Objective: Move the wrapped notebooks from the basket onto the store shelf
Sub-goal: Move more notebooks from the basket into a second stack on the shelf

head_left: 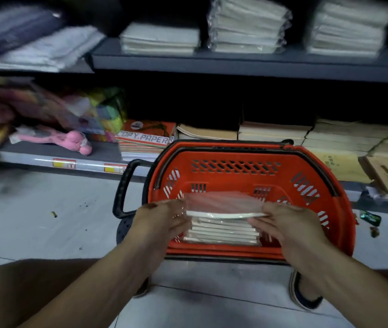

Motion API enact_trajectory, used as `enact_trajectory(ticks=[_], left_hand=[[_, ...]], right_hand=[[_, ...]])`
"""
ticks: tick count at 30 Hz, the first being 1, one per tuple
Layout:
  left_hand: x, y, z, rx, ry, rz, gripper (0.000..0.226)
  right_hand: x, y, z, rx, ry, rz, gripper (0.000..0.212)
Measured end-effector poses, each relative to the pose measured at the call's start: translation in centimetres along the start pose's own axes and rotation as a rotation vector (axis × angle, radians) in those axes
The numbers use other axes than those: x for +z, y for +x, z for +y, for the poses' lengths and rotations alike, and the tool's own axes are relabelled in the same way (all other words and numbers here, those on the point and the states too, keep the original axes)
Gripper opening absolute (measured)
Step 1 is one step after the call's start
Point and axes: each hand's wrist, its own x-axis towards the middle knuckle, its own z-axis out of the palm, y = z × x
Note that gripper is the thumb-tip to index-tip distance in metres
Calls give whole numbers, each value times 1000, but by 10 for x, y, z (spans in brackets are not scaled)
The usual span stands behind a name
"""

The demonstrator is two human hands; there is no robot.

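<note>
While the notebooks [222, 229] sit stacked in the basket [254, 162], the left hand [162, 220] and right hand [287, 224] each pinch an end of the top wrapped pack, so the pickup step appears underway. The next move likely calls for a level lift over the rim, then up to the shelf [247, 61], where a gap between stacks offers room.
</note>
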Motion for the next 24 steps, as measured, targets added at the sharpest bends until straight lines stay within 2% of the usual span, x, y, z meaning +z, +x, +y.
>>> enact_trajectory(ticks=[3,4,5,6,8,10,12,15,18,21,24], left_hand=[[-18,-18,14,-125,-134,-156,16],[-22,-27,19,-159,-158,-205,7],[-29,-34,23,-161,-165,-270,12],[-34,-42,26,-158,-172,-318,26],[-45,-55,33,-96,-127,-383,25],[-52,-66,44,16,-93,-453,37],[-56,-70,58,154,-66,-451,47],[-60,-69,78,336,-92,-397,49],[-63,-66,94,417,-169,-382,47],[-67,-55,105,469,-145,-376,46],[-67,-37,112,451,-162,-363,48]], right_hand=[[-6,-30,-10,-103,9,-54,21],[-8,-43,-12,-127,16,-78,20],[-10,-56,-14,-145,22,-107,19],[-11,-66,-15,-164,35,-140,19],[-8,-82,-18,-203,69,-208,21],[0,-89,-20,-221,128,-268,24],[14,-90,-24,-221,208,-356,33],[37,-90,-34,-215,204,-521,53],[53,-87,-44,-217,167,-582,40],[66,-75,-49,-221,136,-583,43],[78,-61,-54,-240,87,-588,46]])
